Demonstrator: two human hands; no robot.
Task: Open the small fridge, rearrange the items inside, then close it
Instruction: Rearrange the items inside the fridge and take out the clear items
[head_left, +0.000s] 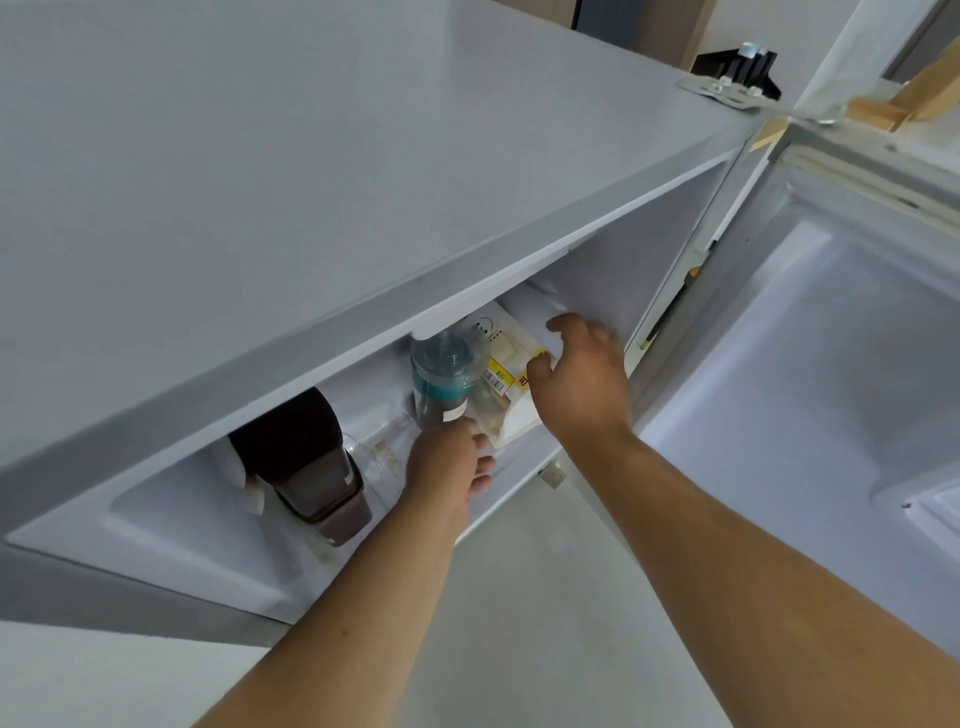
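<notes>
1. The small grey fridge (311, 171) stands open, its white-lined door (810, 332) swung right; closing is left.
2. A dark brown lidded container (306, 457) sits at the left, untouched.
3. The right hand (582, 384) grips a white-and-yellow printed packet (511, 379): rearranging seems underway.
4. The left hand (449, 462) curls around a clear blue-capped bottle (441, 379).

Both arms extended fwd; left hand (451, 457) fingers curled, right hand (582, 384) gripping.

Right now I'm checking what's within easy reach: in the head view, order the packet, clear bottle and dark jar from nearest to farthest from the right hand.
1. Packet: under the right hand.
2. Clear bottle: just left of it.
3. Dark jar: far left.
</notes>
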